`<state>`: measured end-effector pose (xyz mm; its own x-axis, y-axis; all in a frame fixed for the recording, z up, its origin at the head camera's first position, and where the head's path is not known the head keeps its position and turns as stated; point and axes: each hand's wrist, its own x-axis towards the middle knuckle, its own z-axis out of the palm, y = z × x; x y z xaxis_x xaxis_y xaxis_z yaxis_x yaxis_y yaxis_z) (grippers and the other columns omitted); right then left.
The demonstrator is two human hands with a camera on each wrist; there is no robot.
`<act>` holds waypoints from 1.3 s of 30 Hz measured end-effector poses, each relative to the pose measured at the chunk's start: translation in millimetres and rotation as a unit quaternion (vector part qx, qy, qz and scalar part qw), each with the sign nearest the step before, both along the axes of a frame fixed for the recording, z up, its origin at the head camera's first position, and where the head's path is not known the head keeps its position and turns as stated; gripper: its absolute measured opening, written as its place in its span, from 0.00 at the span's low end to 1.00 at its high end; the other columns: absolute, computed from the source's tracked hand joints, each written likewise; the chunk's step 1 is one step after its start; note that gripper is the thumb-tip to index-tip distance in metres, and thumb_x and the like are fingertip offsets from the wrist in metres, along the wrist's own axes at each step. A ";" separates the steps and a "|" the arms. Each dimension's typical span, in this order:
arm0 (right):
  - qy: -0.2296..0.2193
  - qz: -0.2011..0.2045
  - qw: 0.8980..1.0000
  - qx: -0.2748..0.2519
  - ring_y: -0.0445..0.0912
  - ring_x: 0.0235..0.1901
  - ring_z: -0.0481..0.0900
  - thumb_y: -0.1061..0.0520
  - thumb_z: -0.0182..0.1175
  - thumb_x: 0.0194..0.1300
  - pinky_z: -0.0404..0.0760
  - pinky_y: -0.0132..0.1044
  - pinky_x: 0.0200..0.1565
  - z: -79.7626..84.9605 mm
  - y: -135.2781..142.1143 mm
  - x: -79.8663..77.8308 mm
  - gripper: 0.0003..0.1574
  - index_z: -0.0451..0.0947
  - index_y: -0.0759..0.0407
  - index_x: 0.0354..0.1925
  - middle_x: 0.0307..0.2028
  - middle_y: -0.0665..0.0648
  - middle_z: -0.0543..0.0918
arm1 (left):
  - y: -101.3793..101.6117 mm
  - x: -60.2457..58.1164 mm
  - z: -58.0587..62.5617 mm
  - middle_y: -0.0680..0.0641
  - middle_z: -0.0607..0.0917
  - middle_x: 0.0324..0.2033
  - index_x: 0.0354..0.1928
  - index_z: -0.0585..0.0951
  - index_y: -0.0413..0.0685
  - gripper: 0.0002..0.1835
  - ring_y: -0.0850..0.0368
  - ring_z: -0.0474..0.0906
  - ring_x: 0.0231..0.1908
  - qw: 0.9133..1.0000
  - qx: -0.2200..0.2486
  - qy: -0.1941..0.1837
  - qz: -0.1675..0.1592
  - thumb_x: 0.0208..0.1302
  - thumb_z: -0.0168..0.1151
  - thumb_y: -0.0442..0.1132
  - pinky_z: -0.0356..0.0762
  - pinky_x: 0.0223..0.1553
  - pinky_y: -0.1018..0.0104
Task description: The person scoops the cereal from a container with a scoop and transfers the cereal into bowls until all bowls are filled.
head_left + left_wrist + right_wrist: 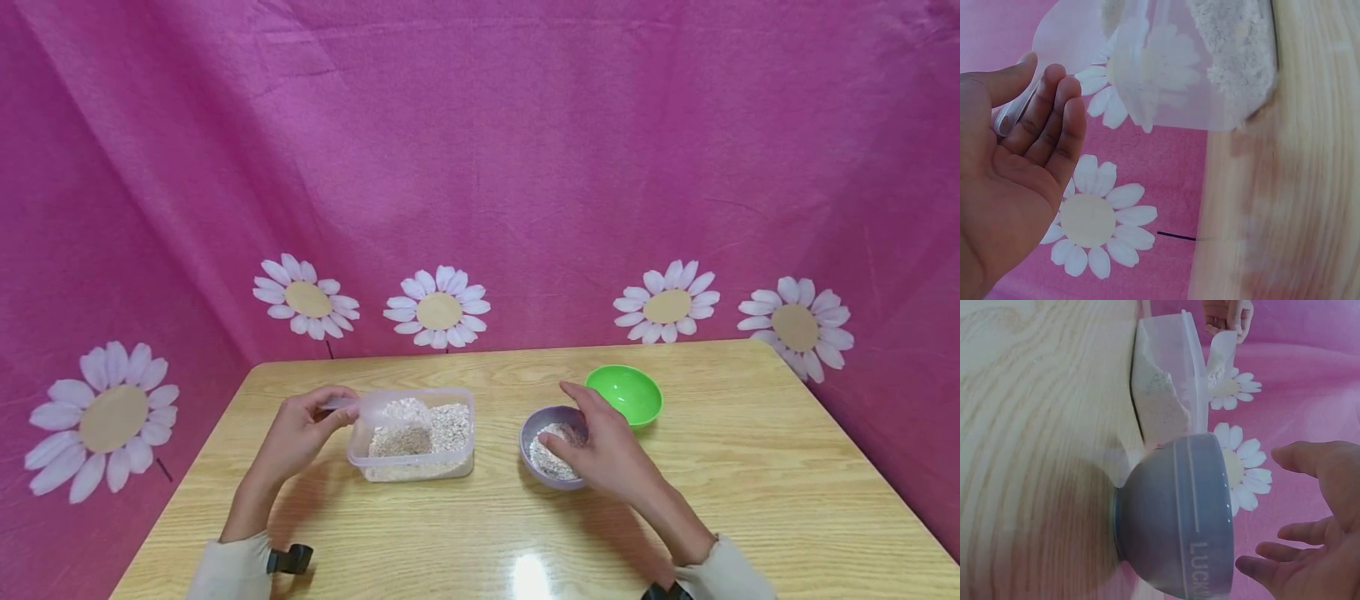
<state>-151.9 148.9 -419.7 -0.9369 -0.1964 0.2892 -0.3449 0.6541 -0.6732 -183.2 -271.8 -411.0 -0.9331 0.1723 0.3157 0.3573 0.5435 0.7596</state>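
My left hand (296, 433) pinches the handle of a translucent scoop (1222, 350) between thumb and fingers. The scoop, with some pale oat-like flakes in it, is held over a clear rectangular plastic container (453, 471). More of the same flakes (450, 425) lie inside that container. On the right, my right hand (611, 446) hovers over a purple-grey bowl (1160, 512), fingers spread and holding nothing. In the right wrist view its fingertips are beside the bowl's rim; contact cannot be made out. Flakes (551, 458) also lie in this bowl, partly hidden by the hand.
A bright green bowl (626, 393) stands behind the right hand, close to the purple-grey bowl. Everything stands on a light wooden table (450, 533). A pink cloth with daisies (480, 167) hangs behind and at both sides of the table.
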 end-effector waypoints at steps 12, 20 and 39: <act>-0.011 -0.011 1.000 0.004 0.60 0.59 0.83 0.47 0.75 0.68 0.80 0.62 0.63 3.2 18.3 1.8 0.46 0.70 0.65 0.75 0.64 0.67 0.82 | 42.5 -13.8 2.2 0.39 0.91 0.39 0.51 0.86 0.38 0.09 0.67 0.87 0.35 0.998 0.038 -0.014 -0.047 0.73 0.69 0.34 0.85 0.41 0.70; -0.005 -0.003 1.000 0.012 0.65 0.65 0.81 0.47 0.75 0.68 0.79 0.63 0.66 0.8 24.2 3.4 0.46 0.72 0.67 0.73 0.67 0.69 0.81 | 84.8 -22.9 0.1 0.42 0.92 0.40 0.51 0.88 0.42 0.09 0.50 0.90 0.39 0.995 0.050 -0.022 -0.078 0.73 0.71 0.35 0.82 0.38 0.70; -0.007 0.038 0.999 -0.015 0.66 0.67 0.80 0.53 0.79 0.63 0.81 0.56 0.65 -21.5 38.4 12.3 0.48 0.71 0.74 0.72 0.69 0.73 0.78 | 152.6 -27.1 3.1 0.44 0.92 0.40 0.50 0.89 0.45 0.08 0.52 0.90 0.40 0.989 0.034 -0.023 -0.141 0.73 0.71 0.38 0.82 0.40 0.69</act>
